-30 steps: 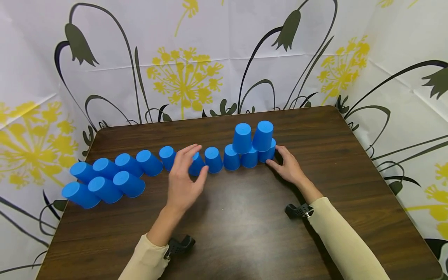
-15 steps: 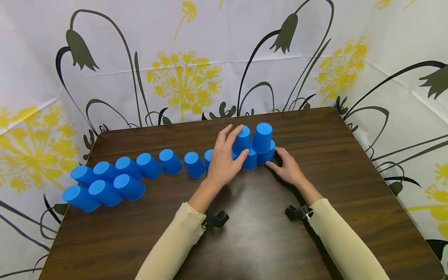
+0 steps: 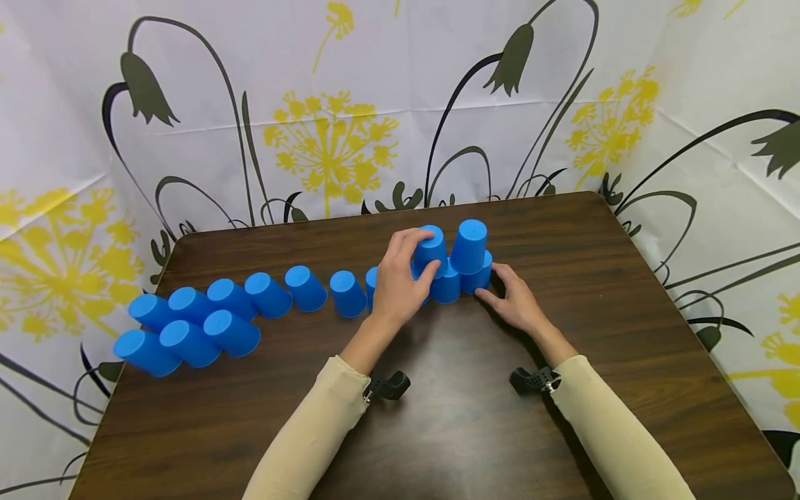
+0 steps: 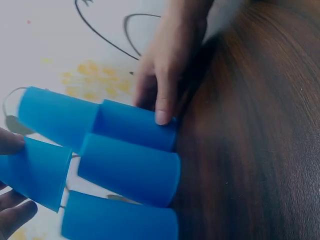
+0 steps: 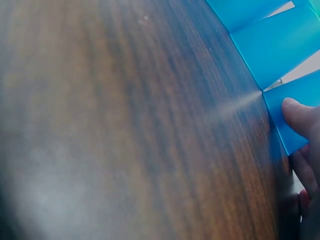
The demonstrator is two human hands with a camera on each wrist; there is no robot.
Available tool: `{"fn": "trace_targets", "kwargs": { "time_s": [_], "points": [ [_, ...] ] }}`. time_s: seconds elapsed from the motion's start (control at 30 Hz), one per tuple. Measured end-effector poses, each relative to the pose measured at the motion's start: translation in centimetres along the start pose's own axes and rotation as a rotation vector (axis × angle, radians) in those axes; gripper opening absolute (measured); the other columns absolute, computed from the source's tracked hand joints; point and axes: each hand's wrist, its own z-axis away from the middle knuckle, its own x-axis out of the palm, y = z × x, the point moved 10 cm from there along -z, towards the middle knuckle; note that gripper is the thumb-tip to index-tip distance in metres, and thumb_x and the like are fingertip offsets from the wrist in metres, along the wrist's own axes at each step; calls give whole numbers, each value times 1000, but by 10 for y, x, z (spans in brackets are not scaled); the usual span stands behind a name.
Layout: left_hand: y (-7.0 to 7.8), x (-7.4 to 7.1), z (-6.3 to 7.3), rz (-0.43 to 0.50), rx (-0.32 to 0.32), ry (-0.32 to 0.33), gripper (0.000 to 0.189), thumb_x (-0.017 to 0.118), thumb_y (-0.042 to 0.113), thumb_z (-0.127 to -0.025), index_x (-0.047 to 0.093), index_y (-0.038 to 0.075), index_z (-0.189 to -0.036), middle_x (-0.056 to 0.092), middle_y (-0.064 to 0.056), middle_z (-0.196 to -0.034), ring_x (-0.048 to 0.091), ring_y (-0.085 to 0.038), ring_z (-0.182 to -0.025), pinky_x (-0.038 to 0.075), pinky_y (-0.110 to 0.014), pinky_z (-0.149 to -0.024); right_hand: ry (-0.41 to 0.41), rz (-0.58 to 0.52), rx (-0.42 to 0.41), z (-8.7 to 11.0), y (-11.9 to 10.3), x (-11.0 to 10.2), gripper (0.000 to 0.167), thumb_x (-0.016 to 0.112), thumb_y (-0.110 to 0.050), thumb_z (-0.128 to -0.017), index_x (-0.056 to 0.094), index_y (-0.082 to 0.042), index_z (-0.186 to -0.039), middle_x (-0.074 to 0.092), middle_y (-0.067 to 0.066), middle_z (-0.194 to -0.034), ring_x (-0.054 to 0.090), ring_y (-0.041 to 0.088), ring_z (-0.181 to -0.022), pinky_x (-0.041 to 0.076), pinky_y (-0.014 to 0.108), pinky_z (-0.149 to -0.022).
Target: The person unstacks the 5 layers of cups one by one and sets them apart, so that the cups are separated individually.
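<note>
My left hand point(image 3: 398, 281) pinches an upturned blue cup point(image 3: 431, 248), the left one of two in the upper tier. In the left wrist view that held cup point(image 4: 37, 170) has its rim close over the lower cups, with a narrow gap showing. Its neighbour, another upper cup point(image 3: 469, 246), rests on the bottom row. My right hand point(image 3: 515, 298) grips the end cup point(image 3: 478, 279) of that row, thumb on the near side, other fingers round the far side. In the right wrist view the thumb point(image 5: 299, 114) lies against this cup. My left hand hides part of the row.
More upturned blue cups point(image 3: 307, 289) run leftward along the brown table point(image 3: 450, 417). At the left end several stand in two lines, the nearer including a cup point(image 3: 146, 353) by the table's left edge. A flowered cloth point(image 3: 375, 83) hangs behind.
My left hand has moved right from over the cup row to the upper-left cup, and its fingers have closed on it. My right hand stays on the end cup.
</note>
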Motion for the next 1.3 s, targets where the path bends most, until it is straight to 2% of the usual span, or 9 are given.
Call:
{"fn": "trace_targets", "kwargs": {
  "time_s": [0.17,0.37,0.53,0.63,0.73,0.83,1.0,1.13,1.3],
  "points": [
    [14,-28,13,20,48,48,44,73,12,-89,57,14,-129,53,-9,-130,58,-24,-117,55,-43,-87,1,2,0,1,0,0,62,69,-29,-93,44,-4,-144,47,18,-143,40,37,-135,30,60,-110],
    [18,-78,43,-28,42,96,48,77,12,-85,58,13,-129,55,-9,-132,58,-24,-117,56,-46,-85,-5,8,10,3,4,3,63,68,-30,-93,43,-4,-145,46,17,-144,40,37,-135,31,60,-109],
    [0,-132,71,-58,-19,186,51,79,5,-81,60,11,-128,56,-11,-131,56,-28,-118,54,-57,-83,-2,5,12,3,5,2,63,68,-30,-94,43,-4,-145,46,17,-144,40,36,-136,30,59,-110],
    [-22,-162,88,-122,-85,251,51,79,5,-81,61,11,-128,56,-12,-131,55,-30,-119,51,-61,-84,4,4,10,3,3,1,63,68,-30,-93,43,-4,-145,46,17,-144,40,37,-135,31,59,-110],
    [-48,-184,106,-221,-172,292,50,79,8,-82,60,11,-128,55,-12,-132,53,-30,-121,50,-61,-87,3,3,10,3,2,0,63,68,-30,-93,43,-4,-145,46,17,-144,40,37,-135,30,59,-110],
    [-71,-195,123,-297,-249,304,48,79,9,-82,60,9,-126,56,-15,-130,54,-34,-120,50,-62,-86,-1,5,11,3,3,1,62,68,-30,-94,43,-4,-145,46,18,-144,40,36,-135,30,59,-110],
    [-100,-193,142,-363,-345,267,47,79,7,-82,59,7,-125,56,-17,-128,55,-37,-116,51,-61,-86,0,11,11,2,3,1,62,68,-29,-94,43,-4,-144,47,17,-143,41,36,-135,30,59,-110],
    [-113,-191,150,-386,-371,252,48,79,4,-80,59,6,-124,55,-20,-126,55,-40,-115,51,-62,-85,-3,11,12,1,2,2,62,68,-29,-94,43,-4,-145,46,17,-144,41,36,-135,30,59,-110],
    [-121,-189,153,-410,-385,245,49,80,3,-80,58,5,-123,54,-21,-126,54,-40,-114,51,-61,-85,-4,8,22,0,3,2,62,68,-30,-94,43,-4,-145,46,17,-144,40,36,-135,30,59,-109]
  ]
}}
